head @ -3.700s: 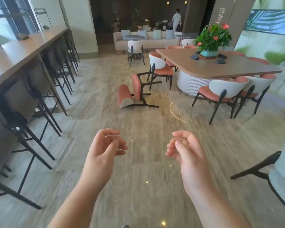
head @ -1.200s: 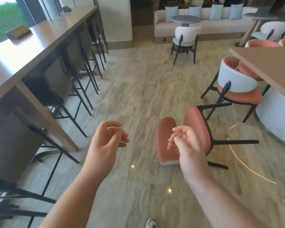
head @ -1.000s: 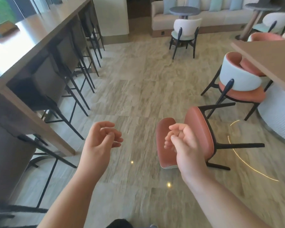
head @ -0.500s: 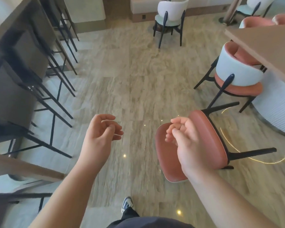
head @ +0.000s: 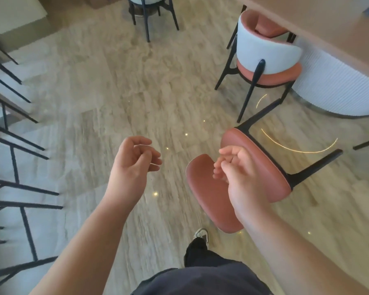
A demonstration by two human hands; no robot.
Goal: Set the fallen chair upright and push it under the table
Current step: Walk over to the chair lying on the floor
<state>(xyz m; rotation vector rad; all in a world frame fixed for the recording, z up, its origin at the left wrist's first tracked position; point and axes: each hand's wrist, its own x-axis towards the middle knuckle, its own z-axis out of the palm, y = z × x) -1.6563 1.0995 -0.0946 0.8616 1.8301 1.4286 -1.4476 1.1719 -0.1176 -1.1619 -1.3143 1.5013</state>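
While the fallen chair (head: 239, 184) lies on its side at about 4 o'clock of view centre, legs pointing toward 3 o'clock, the step is the approach; no grasp yet. Left hand (head: 132, 167) hovers over bare floor, fingers loosely curled, holding nothing. Right hand (head: 241, 173) hangs above the chair's backrest, loosely curled, apparently not touching, though overlap makes it hard to tell. Next move calls for bending down, gripping backrest and seat edge, rotating it onto its legs. Polished stone floor (head: 126, 81), slippery-looking; table (head: 328, 22) at 2 o'clock, upright chair (head: 266, 52) tucked beside it, bar stools (head: 13, 188) at 9 o'clock.
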